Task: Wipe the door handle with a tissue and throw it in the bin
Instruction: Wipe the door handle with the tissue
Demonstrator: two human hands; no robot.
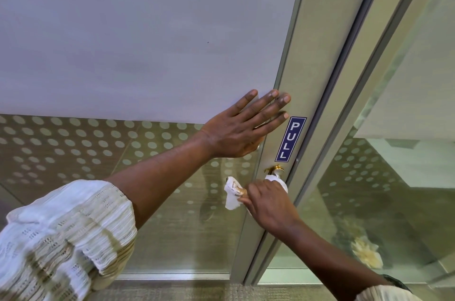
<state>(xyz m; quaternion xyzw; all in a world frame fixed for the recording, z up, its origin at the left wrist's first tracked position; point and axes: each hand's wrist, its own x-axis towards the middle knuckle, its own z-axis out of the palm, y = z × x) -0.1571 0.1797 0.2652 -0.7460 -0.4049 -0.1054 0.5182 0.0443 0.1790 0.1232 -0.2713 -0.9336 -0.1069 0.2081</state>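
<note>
A glass door with a grey metal stile (312,59) fills the view. Its door handle (277,170) is a brass and silver fitting just below a blue PULL sign (291,139). My right hand (267,204) is closed around the handle with a white tissue (232,193) wrapped in it; the tissue sticks out to the left and above my fingers. Most of the handle is hidden under that hand. My left hand (242,126) lies flat on the door, fingers spread, just left of the sign. No bin is in view.
The door's upper panel (147,37) is frosted; the lower glass (81,150) carries rows of pale dots. A second glass pane (394,177) and its frame stand to the right. A strip of carpet (184,291) shows at the bottom.
</note>
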